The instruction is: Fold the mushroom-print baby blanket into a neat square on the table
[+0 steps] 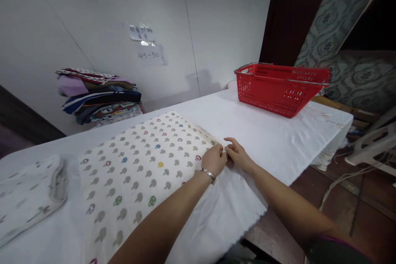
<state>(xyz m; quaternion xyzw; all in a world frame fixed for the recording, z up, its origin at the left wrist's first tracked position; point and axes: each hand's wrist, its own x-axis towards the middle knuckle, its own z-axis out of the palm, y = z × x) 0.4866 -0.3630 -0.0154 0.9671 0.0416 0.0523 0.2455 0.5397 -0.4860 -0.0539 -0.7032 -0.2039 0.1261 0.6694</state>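
A white cloth [145,173] printed with grey and coloured mushrooms lies spread over the table. At its right edge, my left hand [213,160], with a silver bangle on the wrist, is closed and pinches the cloth near the corner. My right hand [239,155] meets it there, thumb and fingers closed at the same corner while the index finger sticks out above. The fingertips of both hands partly hide the edge they hold. My left forearm covers part of the cloth's near side.
A folded white cloth with a dark print [31,198] lies at the left. A stack of folded fabrics [100,97] stands by the wall. A red plastic basket [275,93] sits at the far right of the white-covered table [213,111]. A white plastic stool [374,148] is beyond.
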